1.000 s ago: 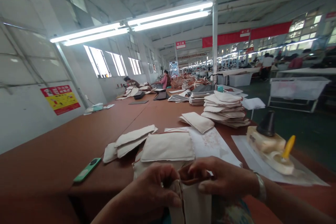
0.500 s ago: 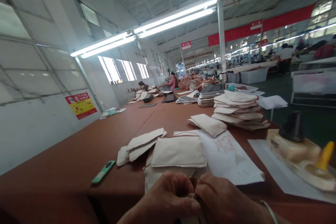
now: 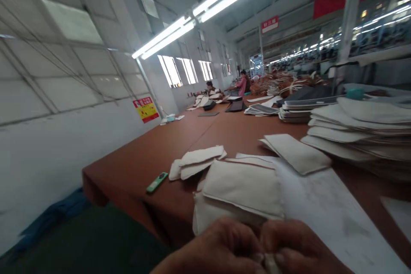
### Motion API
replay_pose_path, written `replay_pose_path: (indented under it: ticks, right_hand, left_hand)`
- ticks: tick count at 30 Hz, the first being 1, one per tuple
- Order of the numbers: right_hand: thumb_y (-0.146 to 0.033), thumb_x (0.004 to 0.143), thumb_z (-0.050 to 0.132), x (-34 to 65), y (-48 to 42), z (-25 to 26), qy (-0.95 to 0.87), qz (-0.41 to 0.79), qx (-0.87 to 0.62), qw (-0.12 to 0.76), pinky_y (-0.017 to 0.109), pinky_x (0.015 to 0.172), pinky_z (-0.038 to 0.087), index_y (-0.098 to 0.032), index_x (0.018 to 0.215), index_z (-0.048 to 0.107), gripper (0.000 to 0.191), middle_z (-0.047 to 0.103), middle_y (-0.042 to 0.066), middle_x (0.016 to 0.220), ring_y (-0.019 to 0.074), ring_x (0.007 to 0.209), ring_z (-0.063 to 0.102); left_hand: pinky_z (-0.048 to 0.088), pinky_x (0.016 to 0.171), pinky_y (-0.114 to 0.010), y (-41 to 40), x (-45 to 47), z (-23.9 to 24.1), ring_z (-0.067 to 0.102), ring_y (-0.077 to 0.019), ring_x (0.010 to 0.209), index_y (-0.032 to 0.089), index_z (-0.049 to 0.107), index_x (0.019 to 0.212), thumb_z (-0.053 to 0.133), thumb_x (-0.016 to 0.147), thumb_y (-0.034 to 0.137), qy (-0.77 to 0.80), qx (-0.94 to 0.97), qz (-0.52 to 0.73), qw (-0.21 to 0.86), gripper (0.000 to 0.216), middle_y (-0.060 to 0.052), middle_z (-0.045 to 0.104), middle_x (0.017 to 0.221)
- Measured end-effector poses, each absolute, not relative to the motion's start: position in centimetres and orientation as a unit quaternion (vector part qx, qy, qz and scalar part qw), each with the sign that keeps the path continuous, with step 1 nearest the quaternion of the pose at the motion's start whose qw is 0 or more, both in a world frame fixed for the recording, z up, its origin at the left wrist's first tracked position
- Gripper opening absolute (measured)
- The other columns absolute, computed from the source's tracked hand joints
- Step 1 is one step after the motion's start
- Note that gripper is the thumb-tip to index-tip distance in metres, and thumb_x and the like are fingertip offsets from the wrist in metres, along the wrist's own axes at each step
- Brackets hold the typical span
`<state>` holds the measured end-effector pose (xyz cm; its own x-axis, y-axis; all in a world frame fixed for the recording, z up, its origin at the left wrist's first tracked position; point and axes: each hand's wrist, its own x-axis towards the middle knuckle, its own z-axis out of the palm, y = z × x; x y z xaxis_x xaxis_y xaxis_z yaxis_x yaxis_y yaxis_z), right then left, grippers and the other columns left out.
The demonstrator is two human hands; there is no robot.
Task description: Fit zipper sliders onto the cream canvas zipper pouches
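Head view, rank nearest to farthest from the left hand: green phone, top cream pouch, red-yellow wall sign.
1. Top cream pouch: just ahead of the left hand, slightly right.
2. Green phone: further out, to the left.
3. Red-yellow wall sign: far back, on the left.

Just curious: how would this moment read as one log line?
left hand + right hand: pinch pale piece | beyond: cloth pouches on table | phone: untouched
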<state>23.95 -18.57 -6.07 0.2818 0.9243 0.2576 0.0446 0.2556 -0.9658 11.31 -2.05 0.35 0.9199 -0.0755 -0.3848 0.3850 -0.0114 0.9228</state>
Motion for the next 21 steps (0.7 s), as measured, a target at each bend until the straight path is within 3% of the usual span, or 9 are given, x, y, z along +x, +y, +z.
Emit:
replay_pose_path:
  ticks: [3,5,8,11,14,16,21]
  right_hand:
    - [-0.027,0.069,0.059,25.6,-18.1,-6.7,-0.372,0.511,-0.396,0.666,0.020,0.050,0.030,-0.014,0.067,0.052,0.015,0.045,0.000,0.062,0.0095,0.055,0.036]
    - [-0.022,0.066,0.056,26.3,-17.7,-7.2,-0.327,0.548,-0.378,0.671,0.021,0.051,0.026,-0.014,0.067,0.052,0.010,0.044,0.000,0.063,0.0093,0.056,0.034]
    - [-0.025,0.077,0.055,27.1,-17.7,-7.4,-0.358,0.528,-0.444,0.629,0.022,0.053,0.028,-0.013,0.076,0.056,0.012,0.045,0.000,0.068,0.0100,0.059,0.035]
    - [-0.038,0.087,0.058,27.7,-18.1,-6.9,-0.440,0.470,-0.488,0.589,0.023,0.061,0.034,-0.013,0.089,0.057,0.025,0.050,0.001,0.078,0.0121,0.069,0.041]
    - [-0.041,0.090,0.058,27.6,-18.1,-6.7,-0.494,0.433,-0.510,0.555,0.023,0.062,0.036,-0.014,0.086,0.055,0.027,0.052,0.001,0.079,0.0127,0.071,0.043]
    - [-0.033,0.094,0.052,26.9,-17.7,-7.1,-0.534,0.372,-0.560,0.512,0.022,0.059,0.037,-0.015,0.082,0.053,0.021,0.054,0.002,0.078,0.0128,0.068,0.046]
    - [-0.010,0.090,0.036,23.7,-16.0,-9.2,-0.685,-0.057,-0.635,0.352,0.029,0.054,0.030,-0.015,0.076,0.051,0.022,0.054,0.006,0.070,0.0168,0.060,0.044]
  left_hand:
    - [0.030,0.053,-0.019,-1.8,13.0,-0.5,0.041,-0.0072,0.057,0.010,0.069,0.082,0.081,0.069,0.034,0.104,0.660,-0.182,0.722,0.030,0.001,0.054,0.067]
    - [0.030,0.054,-0.020,-1.6,13.9,-1.0,0.041,-0.0080,0.058,0.009,0.068,0.082,0.081,0.069,0.034,0.108,0.643,-0.192,0.733,0.031,0.000,0.053,0.068]
    - [0.025,0.052,-0.022,-1.4,14.3,-1.5,0.037,-0.0079,0.056,0.009,0.067,0.078,0.079,0.070,0.035,0.136,0.642,-0.177,0.733,0.030,0.001,0.050,0.065]
    - [0.025,0.053,-0.022,-1.3,13.9,-1.8,0.037,-0.0085,0.057,0.009,0.066,0.079,0.077,0.071,0.037,0.150,0.646,-0.162,0.731,0.032,0.000,0.052,0.066]
    - [0.026,0.053,-0.022,-0.9,13.3,-2.3,0.038,-0.0093,0.059,0.009,0.066,0.082,0.075,0.072,0.037,0.149,0.655,-0.164,0.722,0.031,-0.001,0.054,0.069]
    - [0.026,0.053,-0.022,-0.3,12.9,-2.8,0.039,-0.0096,0.059,0.009,0.066,0.083,0.074,0.072,0.037,0.150,0.665,-0.170,0.712,0.031,-0.001,0.054,0.069]
    - [0.022,0.051,-0.023,1.0,12.0,-4.2,0.032,-0.0097,0.059,0.010,0.063,0.077,0.071,0.074,0.037,0.118,0.706,-0.178,0.675,0.028,0.001,0.047,0.064]
